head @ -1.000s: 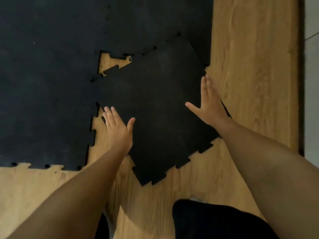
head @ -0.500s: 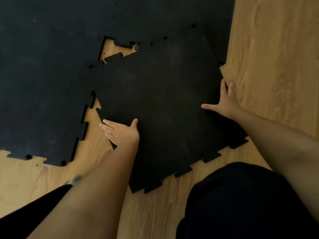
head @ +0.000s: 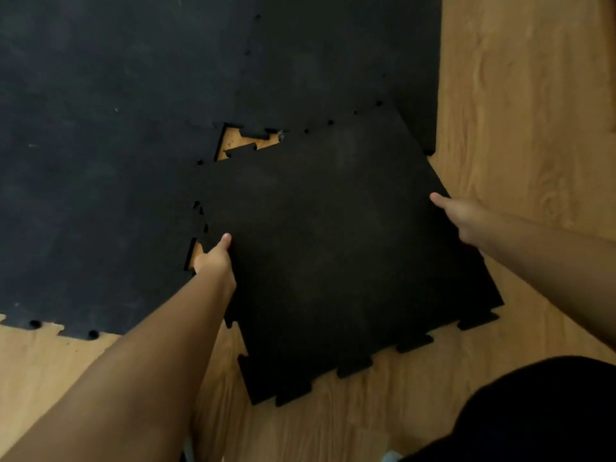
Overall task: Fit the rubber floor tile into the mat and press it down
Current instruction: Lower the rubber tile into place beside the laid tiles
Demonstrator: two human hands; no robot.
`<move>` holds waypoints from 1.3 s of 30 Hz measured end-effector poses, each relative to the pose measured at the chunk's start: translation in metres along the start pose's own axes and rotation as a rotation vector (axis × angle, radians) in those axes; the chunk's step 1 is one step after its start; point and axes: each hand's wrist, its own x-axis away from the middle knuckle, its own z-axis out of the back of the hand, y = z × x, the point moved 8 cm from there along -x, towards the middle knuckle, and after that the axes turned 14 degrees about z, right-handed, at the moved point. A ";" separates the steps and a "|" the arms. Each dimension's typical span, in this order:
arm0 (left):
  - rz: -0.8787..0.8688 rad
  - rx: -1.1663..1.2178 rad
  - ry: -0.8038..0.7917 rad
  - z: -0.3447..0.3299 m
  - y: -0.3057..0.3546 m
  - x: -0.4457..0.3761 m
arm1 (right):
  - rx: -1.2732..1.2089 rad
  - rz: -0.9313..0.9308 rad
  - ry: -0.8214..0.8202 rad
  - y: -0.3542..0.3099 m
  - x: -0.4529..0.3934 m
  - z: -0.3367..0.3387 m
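My left hand and right hand grip the skewed tile; I'd rotate it square to the mat corner.

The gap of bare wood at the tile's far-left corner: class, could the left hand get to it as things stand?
Probably yes. The left hand grips the tile at its left edge, with the gap farther along that edge and nothing between them, but it must first let go.

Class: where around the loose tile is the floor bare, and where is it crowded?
Bare wood floor lies right of the mat and below the tile. Crowded: the small gap at the tile's top-left corner, and where the left hand grips its edge.
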 end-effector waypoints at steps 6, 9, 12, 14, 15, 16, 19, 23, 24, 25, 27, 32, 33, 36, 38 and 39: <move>-0.140 -0.218 0.088 0.010 0.058 -0.007 | -0.110 -0.134 -0.076 0.090 0.061 -0.036; -0.194 -0.290 0.017 -0.002 0.079 -0.009 | -0.101 -0.338 0.166 0.132 0.092 -0.038; -0.195 -0.285 0.019 -0.009 0.085 -0.012 | -0.033 -0.367 0.246 0.129 0.109 -0.038; -0.181 -0.279 0.010 -0.012 0.084 -0.015 | -0.101 -0.356 0.203 0.131 0.105 -0.044; -0.174 -0.282 0.010 -0.013 0.084 -0.017 | -0.123 -0.358 0.189 0.133 0.103 -0.047; -0.170 -0.282 0.010 -0.013 0.085 -0.017 | -0.143 -0.344 0.183 0.134 0.102 -0.049; -0.176 -0.285 -0.001 -0.014 0.089 -0.020 | -0.095 -0.324 0.305 0.130 0.110 -0.041; -0.215 -0.291 -0.012 -0.015 0.091 -0.021 | -0.050 -0.230 0.367 0.117 0.120 -0.036; -0.233 -0.296 -0.015 -0.015 0.090 -0.019 | -0.043 -0.208 0.372 0.114 0.123 -0.036; -0.253 -0.293 -0.019 -0.013 0.090 -0.018 | -0.044 -0.194 0.391 0.112 0.126 -0.034; -0.305 -0.272 -0.038 -0.011 0.090 -0.016 | -0.086 -0.187 0.420 0.111 0.127 -0.032; -0.400 -0.246 -0.037 -0.006 0.092 -0.005 | -0.226 -0.222 0.414 0.128 0.124 -0.032; -0.411 -0.240 -0.035 -0.005 0.093 -0.004 | -0.241 -0.230 0.421 0.130 0.123 -0.032; -0.430 -0.234 -0.060 -0.011 0.098 -0.004 | -0.271 -0.224 0.407 0.126 0.118 -0.033; -0.424 -0.257 -0.053 -0.017 0.102 -0.004 | -0.284 -0.220 0.363 0.118 0.110 -0.036; -0.405 -0.269 -0.037 -0.019 0.103 -0.007 | -0.270 -0.215 0.323 0.115 0.106 -0.039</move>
